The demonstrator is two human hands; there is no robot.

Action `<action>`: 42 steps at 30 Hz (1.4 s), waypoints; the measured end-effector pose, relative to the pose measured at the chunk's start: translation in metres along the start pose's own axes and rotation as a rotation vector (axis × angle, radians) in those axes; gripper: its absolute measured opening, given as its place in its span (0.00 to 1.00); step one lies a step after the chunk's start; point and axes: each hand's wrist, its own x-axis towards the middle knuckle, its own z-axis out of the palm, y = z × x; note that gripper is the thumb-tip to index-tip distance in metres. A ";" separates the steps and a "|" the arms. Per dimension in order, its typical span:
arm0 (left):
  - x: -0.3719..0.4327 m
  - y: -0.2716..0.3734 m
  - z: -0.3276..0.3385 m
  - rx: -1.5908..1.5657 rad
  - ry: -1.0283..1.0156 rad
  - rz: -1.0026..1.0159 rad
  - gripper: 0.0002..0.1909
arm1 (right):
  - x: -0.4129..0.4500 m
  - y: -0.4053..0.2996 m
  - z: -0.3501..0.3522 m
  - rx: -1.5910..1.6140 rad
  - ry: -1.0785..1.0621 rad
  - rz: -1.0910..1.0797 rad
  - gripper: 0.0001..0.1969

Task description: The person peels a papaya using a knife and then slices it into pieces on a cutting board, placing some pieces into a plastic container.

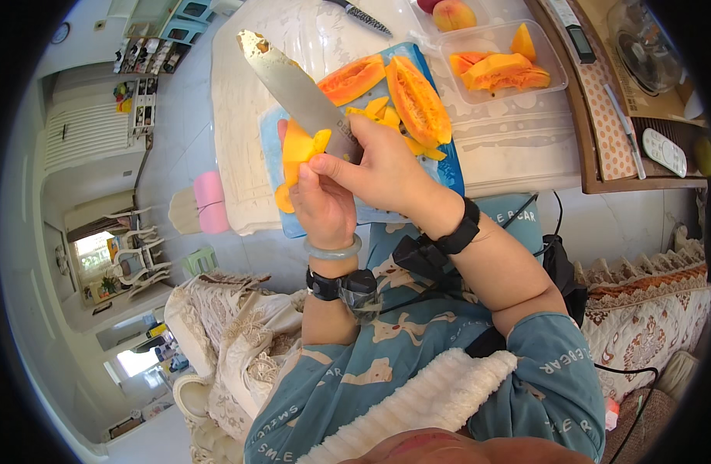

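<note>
My left hand [326,206] holds a peeled papaya piece [298,145], with a curl of peel at its edge. My right hand [384,159] grips a broad kitchen knife [300,87] near the base of its blade, the handle hidden by the palm. Its thumb meets the fruit, and bits of pulp cling to the blade tip. Below both hands lies a blue cutting board [453,171]. On it rest a papaya wedge [355,79], a seeded papaya half [418,101] and several strips of peel [384,111].
A clear plastic container [555,87] of papaya chunks [500,72] stands on the pale table [245,145]. Behind it a peach [454,14] sits in another container. A dark-patterned blade [367,17] lies at the far edge. A wooden side stand [584,156] carries a remote control [664,152].
</note>
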 end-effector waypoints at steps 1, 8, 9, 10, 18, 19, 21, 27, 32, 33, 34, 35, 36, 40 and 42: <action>0.000 -0.002 -0.003 -0.011 0.015 -0.011 0.30 | 0.001 0.001 -0.001 0.000 -0.007 0.018 0.26; -0.001 -0.019 -0.044 -0.062 -0.069 -0.022 0.27 | -0.001 -0.006 -0.001 -0.165 -0.046 0.011 0.26; -0.001 -0.019 -0.045 -0.063 -0.068 -0.023 0.27 | -0.001 -0.006 -0.001 -0.199 -0.050 0.008 0.24; -0.001 -0.019 -0.046 -0.015 -0.045 -0.022 0.27 | -0.001 -0.006 -0.001 -0.233 -0.054 0.006 0.22; 0.010 0.017 -0.009 -0.235 -0.148 0.042 0.34 | 0.000 -0.009 -0.002 0.308 -0.222 0.269 0.20; 0.020 0.037 0.015 -0.390 0.253 -0.141 0.33 | 0.001 -0.009 -0.003 0.462 -0.258 0.368 0.21; 0.024 0.036 0.015 -0.532 0.656 -0.325 0.32 | 0.002 -0.006 -0.005 0.378 -0.280 0.385 0.22; 0.021 -0.010 -0.037 -0.143 0.118 -0.233 0.32 | -0.001 0.011 0.012 0.113 -0.143 0.305 0.23; 0.019 -0.003 -0.019 -0.247 0.203 -0.357 0.34 | -0.006 0.004 0.009 -0.147 -0.072 0.239 0.25; 0.017 -0.002 -0.019 -0.247 0.203 -0.356 0.34 | -0.006 -0.002 0.007 -0.192 -0.050 0.214 0.26; 0.016 -0.002 -0.020 -0.234 0.181 -0.331 0.34 | -0.006 -0.005 0.006 -0.237 -0.027 0.188 0.27; 0.014 -0.002 -0.020 -0.222 0.158 -0.306 0.35 | -0.006 -0.006 0.005 -0.236 -0.028 0.188 0.27; 0.014 -0.001 -0.020 -0.222 0.160 -0.304 0.35 | -0.007 -0.007 0.005 -0.227 -0.024 0.139 0.27; 0.011 -0.002 -0.025 -0.214 0.202 -0.328 0.36 | -0.006 -0.004 0.005 -0.242 -0.054 0.005 0.26; 0.011 -0.002 -0.026 -0.214 0.187 -0.338 0.37 | -0.006 -0.009 0.003 -0.267 -0.076 0.012 0.26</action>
